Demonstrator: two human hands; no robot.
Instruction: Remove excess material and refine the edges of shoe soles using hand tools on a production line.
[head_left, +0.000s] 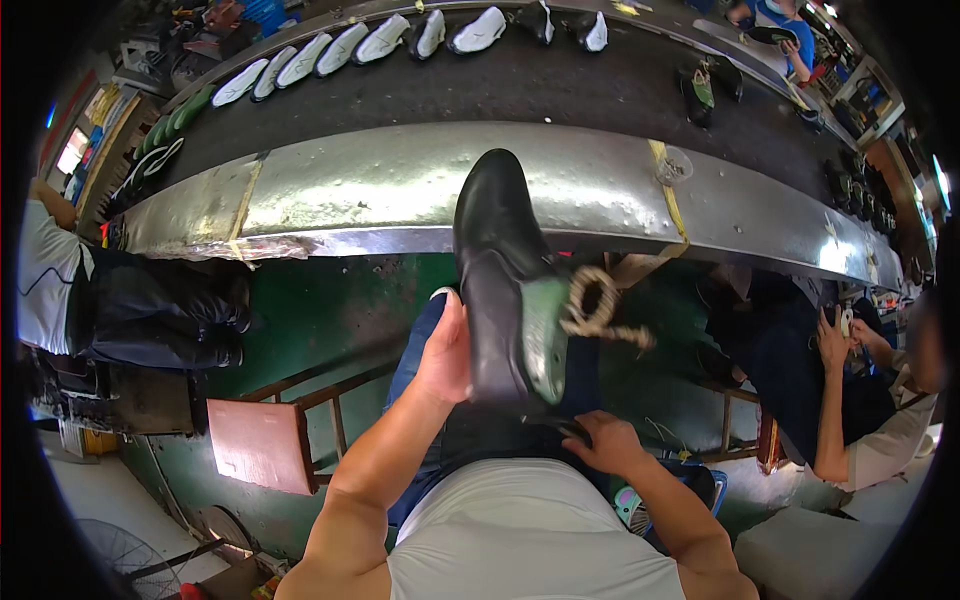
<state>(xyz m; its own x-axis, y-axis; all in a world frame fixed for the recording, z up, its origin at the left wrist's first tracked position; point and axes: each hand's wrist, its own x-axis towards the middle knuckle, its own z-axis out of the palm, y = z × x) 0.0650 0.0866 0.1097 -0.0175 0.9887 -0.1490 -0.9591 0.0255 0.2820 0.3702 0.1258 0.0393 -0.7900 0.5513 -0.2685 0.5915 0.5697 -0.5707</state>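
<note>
A black shoe (495, 290) with a green part is held mid-scene by the left hand (443, 352), its grip pressed against the shoe's left side. The desk's (350, 190) near metal edge is overlapped by the toe; contact cannot be told. Green floor (300, 310) is left open between desk and stool (260, 445). The left fingers are hidden, the looped cord (575, 326) is blurred, and the right hand's (610, 442) grip, near the heel, cannot be made out.

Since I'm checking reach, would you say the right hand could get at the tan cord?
Likely yes: the tan cord juts out beside the shoe, and nothing visibly blocks the right hand.
</note>
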